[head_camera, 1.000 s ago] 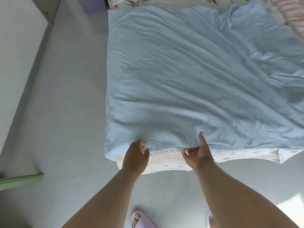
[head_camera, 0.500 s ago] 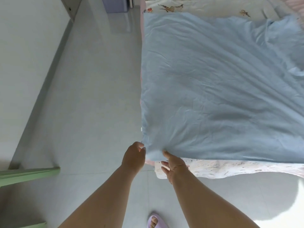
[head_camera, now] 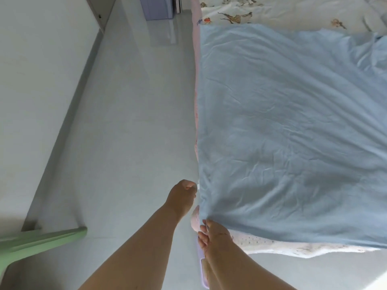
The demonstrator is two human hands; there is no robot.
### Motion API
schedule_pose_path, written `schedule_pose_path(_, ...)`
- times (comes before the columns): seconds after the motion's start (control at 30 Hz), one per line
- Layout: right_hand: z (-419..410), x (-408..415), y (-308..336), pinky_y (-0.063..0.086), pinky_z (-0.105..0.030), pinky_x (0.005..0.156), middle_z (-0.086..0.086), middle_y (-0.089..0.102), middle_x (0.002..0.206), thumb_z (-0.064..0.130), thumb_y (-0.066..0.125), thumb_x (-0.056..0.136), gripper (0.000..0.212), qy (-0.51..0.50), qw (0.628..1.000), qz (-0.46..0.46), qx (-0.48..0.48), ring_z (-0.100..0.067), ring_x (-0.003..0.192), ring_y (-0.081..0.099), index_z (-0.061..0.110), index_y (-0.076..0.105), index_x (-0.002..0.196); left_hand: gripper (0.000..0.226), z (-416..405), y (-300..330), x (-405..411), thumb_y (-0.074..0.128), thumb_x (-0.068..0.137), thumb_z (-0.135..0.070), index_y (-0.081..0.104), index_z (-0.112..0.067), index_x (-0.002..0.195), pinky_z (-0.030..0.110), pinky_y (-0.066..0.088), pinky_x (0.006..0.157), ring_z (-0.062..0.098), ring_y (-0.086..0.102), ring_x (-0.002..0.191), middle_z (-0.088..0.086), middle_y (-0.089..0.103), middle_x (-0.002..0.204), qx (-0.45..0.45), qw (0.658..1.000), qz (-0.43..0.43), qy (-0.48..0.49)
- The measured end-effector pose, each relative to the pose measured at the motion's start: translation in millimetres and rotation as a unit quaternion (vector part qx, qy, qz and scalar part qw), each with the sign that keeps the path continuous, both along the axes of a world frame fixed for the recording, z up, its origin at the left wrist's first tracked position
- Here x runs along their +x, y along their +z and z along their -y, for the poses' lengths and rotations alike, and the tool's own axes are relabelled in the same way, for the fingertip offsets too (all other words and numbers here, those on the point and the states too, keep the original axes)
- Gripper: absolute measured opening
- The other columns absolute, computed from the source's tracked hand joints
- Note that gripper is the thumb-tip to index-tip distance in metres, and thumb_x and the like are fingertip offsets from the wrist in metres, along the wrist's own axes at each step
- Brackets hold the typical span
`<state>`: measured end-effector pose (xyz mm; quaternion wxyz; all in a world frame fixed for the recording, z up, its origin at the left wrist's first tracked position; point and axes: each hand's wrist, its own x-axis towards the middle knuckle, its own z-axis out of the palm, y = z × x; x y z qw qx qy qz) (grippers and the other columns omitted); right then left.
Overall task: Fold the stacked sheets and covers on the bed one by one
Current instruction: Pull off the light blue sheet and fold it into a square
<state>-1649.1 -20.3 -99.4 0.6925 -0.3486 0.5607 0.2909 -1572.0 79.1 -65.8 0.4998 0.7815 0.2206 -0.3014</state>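
A light blue sheet (head_camera: 293, 132) lies spread and wrinkled over the bed, reaching its left and near edges. My left hand (head_camera: 182, 196) grips the sheet's left edge just above the near-left corner, fingers curled. Right at that corner my right hand (head_camera: 211, 233) pinches the near edge of the sheet. Under the blue sheet a white patterned cover (head_camera: 282, 245) sticks out along the near side, and a white cover with printed figures (head_camera: 272, 11) shows at the far end.
Pale tiled floor (head_camera: 125, 132) runs along the bed's left side up to a white wall (head_camera: 31, 80). A green bar (head_camera: 37, 241) juts in at lower left. A lilac cabinet (head_camera: 159, 7) stands at the far end. A lilac slipper (head_camera: 203, 271) is below my right arm.
Both hands have slid left along the sheet's near edge to its near-left corner, my right hand closing in on my left. The view has swung left, showing more floor.
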Motion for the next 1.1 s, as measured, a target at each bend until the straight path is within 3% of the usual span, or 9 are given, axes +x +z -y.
schedule_pose_path(0.07, -3, 10, -3, 0.033, -0.026, 0.055, -0.003, 0.047, 0.072, 0.018, 0.045, 0.099, 0.02, -0.027, 0.999, -0.031, -0.008, -0.014, 0.05, 0.04, 0.011, 0.053, 0.082, 0.012, 4, 4, 32, 0.049, 0.094, -0.019, 0.059, -0.021, 0.102, 0.045, 0.049, 0.098, 0.023, 0.061, 0.106, 0.004, 0.065, 0.109, -0.022, 1.0, 0.002, -0.01)
schedule_pose_path(0.23, -14, 65, 10, 0.036, -0.026, 0.055, -0.007, 0.053, 0.075, 0.031, 0.046, 0.099, 0.022, -0.15, 0.988, -0.028, 0.0, -0.016, 0.053, 0.043, 0.011, 0.055, 0.097, 0.033, 33, 9, 105, 0.049, 0.097, -0.021, 0.053, -0.018, 0.129, 0.043, 0.043, 0.106, 0.02, 0.055, 0.118, 0.005, 0.056, 0.126, -0.064, 0.996, -0.031, -0.054)
schedule_pose_path(0.33, -14, 117, 24, 0.042, -0.03, 0.06, -0.009, 0.061, 0.087, 0.042, 0.052, 0.094, 0.032, -0.246, 0.969, 0.006, 0.016, -0.019, 0.069, 0.054, 0.014, 0.055, 0.107, 0.035, 44, 15, 139, 0.047, 0.1, -0.023, 0.051, -0.017, 0.134, 0.038, 0.044, 0.104, 0.017, 0.053, 0.108, 0.003, 0.054, 0.12, -0.08, 0.993, -0.041, -0.077)
schedule_pose_path(0.4, -9, 146, 26, 0.045, -0.034, 0.071, -0.01, 0.063, 0.093, 0.048, 0.054, 0.092, 0.041, -0.273, 0.962, 0.004, 0.016, -0.021, 0.079, 0.058, 0.012, 0.055, 0.11, 0.037, 45, 14, 160, 0.045, 0.102, -0.026, 0.048, -0.017, 0.137, 0.036, 0.042, 0.101, 0.016, 0.05, 0.106, 0.001, 0.052, 0.12, -0.088, 0.992, -0.05, -0.076)
schedule_pose_path(0.47, -4, 165, 26, 0.044, -0.037, 0.081, -0.01, 0.064, 0.098, 0.054, 0.055, 0.089, 0.051, -0.281, 0.959, -0.008, 0.034, -0.021, 0.085, 0.059, 0.009, 0.054, 0.112, 0.038, 44, 11, 175, 0.044, 0.102, -0.027, 0.047, -0.018, 0.138, 0.035, 0.043, 0.099, 0.016, 0.05, 0.108, 0.001, 0.051, 0.122, -0.089, 0.991, -0.061, -0.076)
schedule_pose_path(0.63, -8, 193, 20, 0.045, -0.038, 0.084, -0.013, 0.064, 0.101, 0.061, 0.064, 0.077, 0.07, -0.355, 0.931, -0.05, 0.071, -0.024, 0.094, 0.06, 0.005, 0.046, 0.113, 0.034, 45, -4, 212, 0.044, 0.102, -0.025, 0.052, -0.023, 0.135, 0.035, 0.044, 0.1, 0.018, 0.052, 0.116, -0.001, 0.052, 0.124, -0.101, 0.988, -0.079, -0.086)
schedule_pose_path(0.73, -10, 202, 13, 0.045, -0.037, 0.085, -0.01, 0.062, 0.098, 0.057, 0.069, 0.075, 0.07, -0.439, 0.895, -0.053, 0.059, -0.024, 0.097, 0.059, 0.003, 0.049, 0.116, 0.031, 50, -14, 230, 0.045, 0.101, -0.022, 0.055, -0.027, 0.13, 0.033, 0.045, 0.094, 0.02, 0.053, 0.115, -0.003, 0.055, 0.121, -0.108, 0.986, -0.077, -0.096)
schedule_pose_path(0.87, -17, 216, 6, 0.045, -0.033, 0.083, -0.004, 0.059, 0.085, 0.048, 0.074, 0.075, 0.064, -0.538, 0.84, -0.067, 0.011, -0.016, 0.074, 0.055, 0.002, 0.06, 0.117, 0.026, 49, -27, 252, 0.05, 0.095, -0.018, 0.062, -0.037, 0.109, 0.029, 0.048, 0.081, 0.021, 0.057, 0.111, -0.002, 0.059, 0.122, -0.118, 0.986, -0.059, -0.104)
schedule_pose_path(1.1, -19, 225, -2, 0.048, -0.022, 0.064, 0.003, 0.062, 0.087, 0.039, 0.081, 0.07, 0.049, -0.738, 0.674, -0.002, 0.013, -0.01, 0.074, 0.058, 0.016, 0.062, 0.108, 0.03, 41, -41, 281, 0.054, 0.092, -0.002, 0.065, -0.029, 0.101, 0.035, 0.052, 0.086, 0.026, 0.062, 0.11, 0.006, 0.063, 0.122, -0.206, 0.964, -0.098, -0.139)
